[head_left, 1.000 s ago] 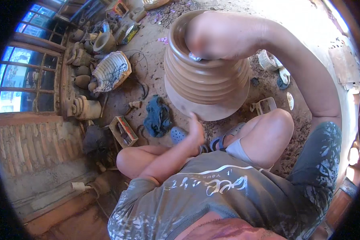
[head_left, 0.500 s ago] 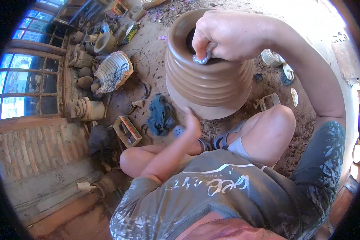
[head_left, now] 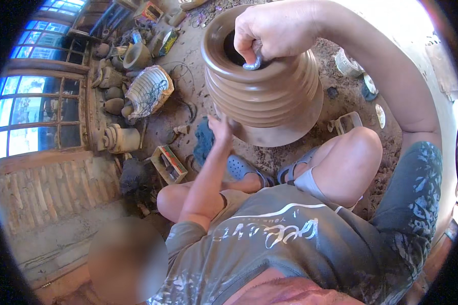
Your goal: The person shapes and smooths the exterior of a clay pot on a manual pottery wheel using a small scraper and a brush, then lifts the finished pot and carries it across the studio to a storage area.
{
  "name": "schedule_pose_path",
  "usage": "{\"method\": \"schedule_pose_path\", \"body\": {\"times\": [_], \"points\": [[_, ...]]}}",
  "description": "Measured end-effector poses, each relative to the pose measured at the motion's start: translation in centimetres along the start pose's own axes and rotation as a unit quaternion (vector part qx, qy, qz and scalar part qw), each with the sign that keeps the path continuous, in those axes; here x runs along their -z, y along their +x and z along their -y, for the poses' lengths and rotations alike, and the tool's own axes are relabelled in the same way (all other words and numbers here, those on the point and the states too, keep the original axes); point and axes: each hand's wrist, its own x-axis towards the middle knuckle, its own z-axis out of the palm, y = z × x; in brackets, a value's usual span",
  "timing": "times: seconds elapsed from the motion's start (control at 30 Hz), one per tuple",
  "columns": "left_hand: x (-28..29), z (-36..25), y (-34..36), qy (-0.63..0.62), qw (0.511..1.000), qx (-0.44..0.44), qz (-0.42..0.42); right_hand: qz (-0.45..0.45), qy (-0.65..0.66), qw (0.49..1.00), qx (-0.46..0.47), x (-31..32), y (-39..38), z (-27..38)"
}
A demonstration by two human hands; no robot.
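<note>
A large brown clay pot [head_left: 262, 99], ribbed with wet ridges, stands on a round potter's wheel [head_left: 269, 137] in front of me. At the pot's rim, my right hand [head_left: 277, 33] reaches over from the right, its fingers closed on a wet, shiny scrap of thin cloth or plastic [head_left: 253, 65]. The scrap presses on the rim beside the dark opening. My left hand [head_left: 221, 129] is at the wheel's left edge, fingers partly spread and seeming to touch it. Behind that hand lies a crumpled dark blue-green cloth [head_left: 204, 142].
Wooden box with tools [head_left: 169, 165] lies left of my knee. Farther left are a ribbed basket-like container [head_left: 150, 91], a pale bucket [head_left: 124, 140] and several clay pots along the windowed wall. A clear plastic container [head_left: 348, 123] sits right of the wheel. Clay scraps cover the ground.
My left hand has moved left and away from me along the wheel's edge. My right hand stays at the rim with the scrap. The view has shifted slightly.
</note>
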Motion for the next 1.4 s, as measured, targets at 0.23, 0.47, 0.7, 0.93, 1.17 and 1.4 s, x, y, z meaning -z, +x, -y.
{"method": "schedule_pose_path", "body": {"times": [0.23, 0.47, 0.7, 0.93, 1.17, 1.4], "points": [[-0.2, -7.5, -13.7, 0.465, 0.864, -0.160, 0.109, 0.004, -0.013, 1.000, -0.005, 0.6, -1.4, -0.3], [1.6, -10.1, -13.6, 0.543, 0.803, -0.188, 0.157, -0.127, -0.078, 0.989, 0.002, 0.6, -6.3, 0.8], [2.5, -8.1, -9.1, 0.514, 0.802, -0.253, 0.173, -0.407, -0.104, 0.873, -0.249, -13.0, -21.4, -7.7], [5.4, -8.6, -3.0, 0.611, 0.626, -0.364, 0.320, -0.229, 0.287, 0.811, -0.455, -43.2, -28.1, -16.8], [16.1, -17.0, -4.1, 0.565, 0.663, -0.267, 0.412, -0.231, 0.320, 0.837, -0.380, -43.8, -30.8, -8.8], [21.0, -22.7, -15.8, 0.566, 0.690, -0.280, 0.353, -0.403, 0.376, 0.732, -0.400, -30.8, -30.4, 1.1]]}}
